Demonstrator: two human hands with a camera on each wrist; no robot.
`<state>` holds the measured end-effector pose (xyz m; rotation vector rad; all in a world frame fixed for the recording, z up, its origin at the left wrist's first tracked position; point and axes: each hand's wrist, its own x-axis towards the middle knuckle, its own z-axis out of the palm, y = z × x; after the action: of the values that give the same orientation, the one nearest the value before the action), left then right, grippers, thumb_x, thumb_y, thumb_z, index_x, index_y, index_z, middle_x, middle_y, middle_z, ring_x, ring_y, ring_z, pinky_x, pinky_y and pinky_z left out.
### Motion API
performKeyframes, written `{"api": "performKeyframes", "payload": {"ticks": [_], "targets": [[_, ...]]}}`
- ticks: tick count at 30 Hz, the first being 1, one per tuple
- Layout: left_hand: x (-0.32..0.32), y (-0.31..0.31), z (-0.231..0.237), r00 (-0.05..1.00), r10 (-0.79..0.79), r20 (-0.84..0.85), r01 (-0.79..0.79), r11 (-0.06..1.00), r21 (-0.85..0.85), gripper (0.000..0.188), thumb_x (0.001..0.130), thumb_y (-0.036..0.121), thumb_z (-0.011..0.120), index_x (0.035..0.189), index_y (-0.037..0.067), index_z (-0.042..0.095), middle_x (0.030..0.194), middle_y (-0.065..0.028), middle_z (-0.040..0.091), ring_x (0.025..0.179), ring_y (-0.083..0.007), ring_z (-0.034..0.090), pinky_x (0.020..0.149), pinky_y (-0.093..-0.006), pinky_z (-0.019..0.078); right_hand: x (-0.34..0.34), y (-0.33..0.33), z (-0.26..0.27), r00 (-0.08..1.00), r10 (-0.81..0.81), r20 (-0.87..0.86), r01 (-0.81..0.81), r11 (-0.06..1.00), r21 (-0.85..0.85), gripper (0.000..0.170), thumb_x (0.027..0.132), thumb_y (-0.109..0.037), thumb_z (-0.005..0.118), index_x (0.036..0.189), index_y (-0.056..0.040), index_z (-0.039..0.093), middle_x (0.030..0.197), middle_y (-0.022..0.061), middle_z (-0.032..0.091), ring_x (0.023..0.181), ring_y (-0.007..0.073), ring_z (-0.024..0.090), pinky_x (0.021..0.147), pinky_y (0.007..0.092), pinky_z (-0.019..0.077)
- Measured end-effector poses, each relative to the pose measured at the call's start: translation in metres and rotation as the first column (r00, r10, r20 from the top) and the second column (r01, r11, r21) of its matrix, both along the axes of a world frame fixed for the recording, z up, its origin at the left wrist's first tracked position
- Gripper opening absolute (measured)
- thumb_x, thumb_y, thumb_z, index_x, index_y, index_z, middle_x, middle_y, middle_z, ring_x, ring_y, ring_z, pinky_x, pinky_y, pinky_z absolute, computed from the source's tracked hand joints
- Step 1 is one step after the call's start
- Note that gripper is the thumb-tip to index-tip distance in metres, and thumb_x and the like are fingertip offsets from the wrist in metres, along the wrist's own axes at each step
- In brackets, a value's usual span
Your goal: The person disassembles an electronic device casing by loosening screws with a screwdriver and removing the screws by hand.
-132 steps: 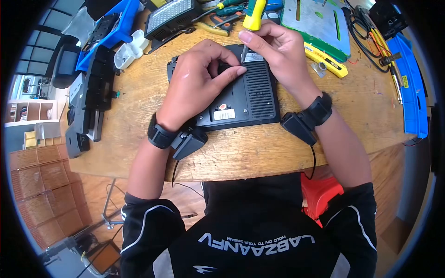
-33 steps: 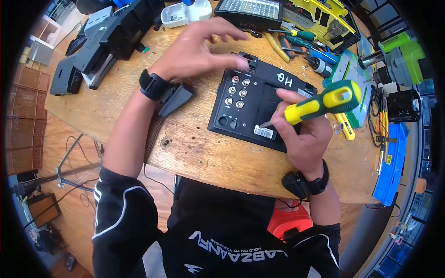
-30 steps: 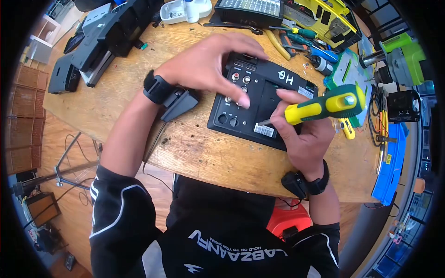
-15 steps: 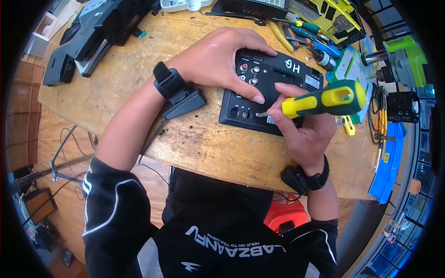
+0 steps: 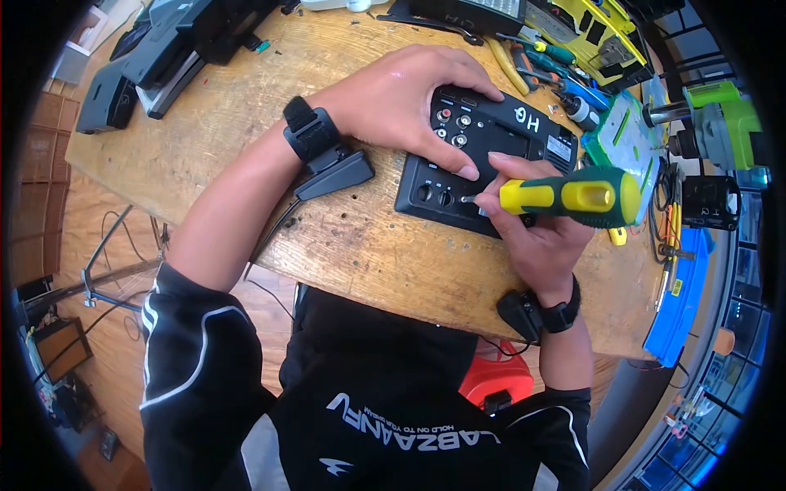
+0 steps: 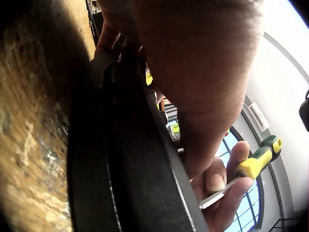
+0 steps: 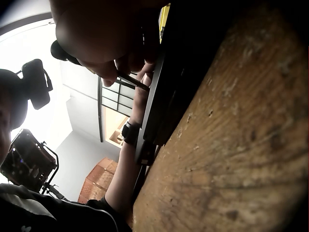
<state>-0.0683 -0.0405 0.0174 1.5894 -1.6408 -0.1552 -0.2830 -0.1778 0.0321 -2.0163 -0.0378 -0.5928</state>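
Observation:
A black electronic device [image 5: 516, 135] lies flat on the wooden table, its socketed face up and "HQ" written on it in white. My left hand [image 5: 401, 102] holds its left end, thumb across the face and fingers over the far edge. My right hand [image 5: 544, 241] pinches a yellow and green screwdriver [image 5: 565, 198] low down by the shaft, the handle tilted up to the right. Its tip is close over the face beside the round sockets near the front edge. In the left wrist view, the screwdriver's shaft [image 6: 219, 195] slants down towards the device's side wall [image 6: 137, 164].
Pliers, drivers and a yellow case [image 5: 602, 37] crowd the back right. A green power tool [image 5: 720, 123] and a blue bin [image 5: 679, 295] stand at the right. Black plastic housings [image 5: 168, 49] are stacked at the back left. The table's front edge [image 5: 344, 286] runs before me.
The screwdriver has gone from upright over the device's far side to a tilt near its front edge. The device has turned. My left hand lifted away, then came down on its left end.

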Motion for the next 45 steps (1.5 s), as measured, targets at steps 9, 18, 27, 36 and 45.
{"api": "performKeyframes", "payload": {"ticks": [9,18,27,36,45], "targets": [[-0.002,0.000,0.000,0.999,0.011,0.046,-0.010,0.999,-0.038,0.062,0.069,0.030,0.089,0.124,0.006,0.072,0.131,-0.0172,0.064,0.123,-0.0344,0.062,0.109,-0.0441,0.0474,-0.002,-0.004,-0.005,0.998,0.064,0.017,-0.063,0.995,-0.073,0.031,0.080,0.005,0.082,0.109,0.0034,0.074,0.105,0.0140,0.076,0.093,0.0217,0.075,0.083,0.0320,0.0582],[-0.009,-0.004,0.018,0.992,-0.074,-0.103,0.055,0.983,-0.174,0.023,0.072,0.016,0.078,0.092,0.005,0.077,0.103,-0.0088,0.073,0.107,-0.0260,0.064,0.098,-0.0396,0.0467,0.001,-0.009,-0.003,0.973,0.229,0.008,-0.229,0.972,-0.055,0.042,0.082,0.011,0.069,0.123,0.0037,0.066,0.113,0.0133,0.071,0.097,0.0218,0.074,0.087,0.0336,0.0581],[-0.025,0.002,0.024,0.923,-0.249,-0.295,0.243,0.968,-0.057,0.021,0.063,0.014,0.076,0.082,0.004,0.074,0.091,-0.0056,0.074,0.094,-0.0268,0.066,0.097,-0.0426,0.0459,0.004,-0.009,0.008,0.987,0.136,0.088,-0.117,0.974,-0.195,0.036,0.076,0.003,0.077,0.111,-0.0002,0.070,0.114,0.0093,0.055,0.095,0.0185,0.063,0.078,0.0278,0.0520],[-0.035,0.007,0.037,0.858,-0.313,-0.406,0.387,0.915,0.113,0.018,0.079,0.012,0.083,0.095,0.004,0.078,0.095,-0.0109,0.078,0.086,-0.0250,0.069,0.111,-0.0415,0.0400,0.005,-0.009,0.009,0.992,0.118,0.046,-0.106,0.972,-0.209,0.036,0.075,0.000,0.079,0.110,0.0012,0.069,0.122,0.0124,0.054,0.099,0.0210,0.063,0.083,0.0306,0.0539],[-0.038,-0.003,0.023,0.930,-0.255,-0.264,0.276,0.960,0.045,0.018,0.075,0.017,0.088,0.081,0.006,0.076,0.077,-0.0061,0.075,0.072,-0.0215,0.068,0.106,-0.0388,0.0432,0.007,-0.013,0.003,0.972,0.105,0.209,-0.090,0.993,-0.080,0.044,0.070,-0.023,0.095,0.104,-0.0055,0.074,0.104,0.0082,0.067,0.096,0.0215,0.067,0.084,0.0323,0.0534]]}}
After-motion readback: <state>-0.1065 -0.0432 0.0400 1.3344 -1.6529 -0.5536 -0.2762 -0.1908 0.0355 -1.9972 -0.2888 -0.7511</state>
